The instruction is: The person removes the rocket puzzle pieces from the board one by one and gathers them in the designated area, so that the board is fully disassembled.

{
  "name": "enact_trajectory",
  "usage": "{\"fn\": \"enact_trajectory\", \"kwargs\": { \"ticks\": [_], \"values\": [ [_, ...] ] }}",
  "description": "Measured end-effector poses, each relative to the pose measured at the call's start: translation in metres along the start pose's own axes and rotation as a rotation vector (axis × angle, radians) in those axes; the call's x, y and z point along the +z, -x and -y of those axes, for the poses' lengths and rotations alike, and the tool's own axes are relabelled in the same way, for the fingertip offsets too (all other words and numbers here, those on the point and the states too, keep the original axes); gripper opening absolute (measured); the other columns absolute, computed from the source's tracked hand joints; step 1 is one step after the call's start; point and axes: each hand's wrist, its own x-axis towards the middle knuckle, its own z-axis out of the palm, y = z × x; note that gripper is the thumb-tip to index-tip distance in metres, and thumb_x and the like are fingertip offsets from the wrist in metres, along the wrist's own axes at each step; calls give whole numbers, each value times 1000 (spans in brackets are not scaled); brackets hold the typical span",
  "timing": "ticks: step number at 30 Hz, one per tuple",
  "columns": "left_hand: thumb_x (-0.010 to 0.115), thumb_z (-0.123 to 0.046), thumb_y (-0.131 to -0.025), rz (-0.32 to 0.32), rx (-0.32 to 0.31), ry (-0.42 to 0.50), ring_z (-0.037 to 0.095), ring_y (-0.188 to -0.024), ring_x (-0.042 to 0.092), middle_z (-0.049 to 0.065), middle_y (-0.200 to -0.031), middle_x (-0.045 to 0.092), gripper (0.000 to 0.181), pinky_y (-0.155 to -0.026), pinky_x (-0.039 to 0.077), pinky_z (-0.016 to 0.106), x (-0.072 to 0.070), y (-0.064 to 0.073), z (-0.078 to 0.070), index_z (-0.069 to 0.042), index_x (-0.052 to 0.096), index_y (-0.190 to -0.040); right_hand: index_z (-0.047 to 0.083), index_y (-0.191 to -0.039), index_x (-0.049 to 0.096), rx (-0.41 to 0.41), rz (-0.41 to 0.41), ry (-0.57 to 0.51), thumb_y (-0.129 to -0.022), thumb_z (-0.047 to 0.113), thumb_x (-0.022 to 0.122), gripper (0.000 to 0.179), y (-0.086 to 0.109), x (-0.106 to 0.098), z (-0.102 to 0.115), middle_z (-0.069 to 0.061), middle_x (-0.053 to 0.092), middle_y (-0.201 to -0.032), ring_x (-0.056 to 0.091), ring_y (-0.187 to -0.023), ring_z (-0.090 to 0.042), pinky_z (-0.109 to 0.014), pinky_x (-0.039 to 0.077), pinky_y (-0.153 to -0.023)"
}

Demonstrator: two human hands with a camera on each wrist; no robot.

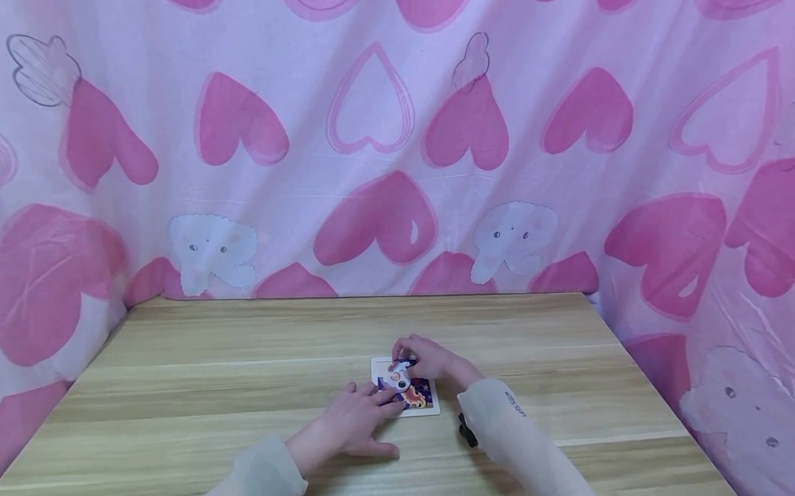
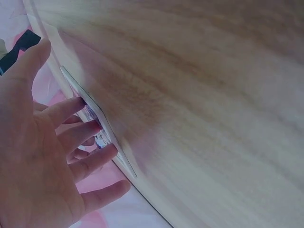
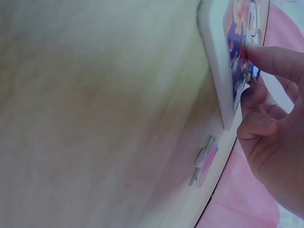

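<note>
A small jigsaw puzzle (image 1: pixel 416 397) with a white creature, orange shapes and a dark blue ground lies in a white-edged tray (image 1: pixel 435 411) on the table. My left hand (image 1: pixel 361 421) rests its spread, fairly straight fingertips on the puzzle's near left part, with the thumb out on the wood. At the far right corner, my right hand (image 1: pixel 427 358) pinches a blue puzzle piece (image 3: pixel 254 73) between thumb and curled fingers, against the picture. In the right wrist view, a loose pink puzzle piece (image 3: pixel 205 164) lies on the table beyond the tray.
The wood-grain table (image 1: pixel 243 373) stretches out on both sides of the tray. A pink curtain (image 1: pixel 369 205) printed with hearts and white animals hangs behind the table and along its sides. Dark straps (image 1: pixel 468 430) show at both wrists.
</note>
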Motion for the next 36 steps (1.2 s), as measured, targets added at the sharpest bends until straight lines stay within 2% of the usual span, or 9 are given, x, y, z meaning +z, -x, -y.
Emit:
{"fn": "enact_trajectory", "kwargs": {
  "ticks": [4,11,18,23,27,30,34,36],
  "values": [
    [44,-71,-71,6,-5,6,29,-116,39,2,-133,41,74,-86,35,53,0,0,0,-26,45,-130,19,-99,55,-27,-5,-34,-77,1,62,29,2,0,-2,2,51,-96,50,-88,-16,-33,41,-79],
    [45,-71,-71,8,-9,11,29,-116,39,1,-133,41,73,-86,35,52,-1,0,-1,-26,45,-130,22,-100,56,-6,10,-132,-84,-4,52,31,6,-3,-4,4,55,-90,52,-81,-12,-29,43,-73],
    [45,-71,-71,7,-10,4,29,-115,40,1,-132,42,73,-85,36,52,-1,0,-1,-27,46,-129,19,-99,57,-44,-38,-168,-85,-1,51,26,8,0,-8,0,56,-89,52,-80,-13,-29,44,-71],
    [45,-72,-70,-1,-9,-2,28,-114,41,2,-132,42,74,-85,36,52,1,0,-1,-27,46,-129,18,-100,57,-19,-85,-237,-85,-1,50,26,10,-1,-15,-2,55,-89,51,-81,-15,-32,42,-73],
    [45,-72,-70,4,-9,3,29,-114,41,2,-132,41,74,-85,36,52,1,0,-1,-27,46,-129,19,-102,56,2,-90,-273,-86,1,49,25,13,-4,-19,-2,54,-89,50,-82,-17,-33,42,-73],
    [45,-72,-70,8,-10,5,29,-114,40,3,-133,41,75,-85,36,52,1,-1,-1,-27,45,-129,17,-102,55,4,-80,-293,-86,1,49,24,15,-7,-20,-3,54,-88,50,-80,-19,-33,43,-67],
    [45,-72,-70,11,-12,9,30,-115,40,3,-133,41,75,-85,36,52,0,-1,-1,-26,45,-129,18,-101,55,20,-67,-313,-86,3,49,23,19,-10,-22,-4,54,-87,51,-72,-22,-32,45,-52],
    [45,-72,-70,12,-14,11,30,-115,40,3,-133,41,75,-85,35,52,0,-1,-1,-26,45,-129,19,-100,56,39,-63,-331,-85,3,49,23,21,-11,-23,-4,55,-88,51,-70,-22,-31,45,-51]
  ]
}}
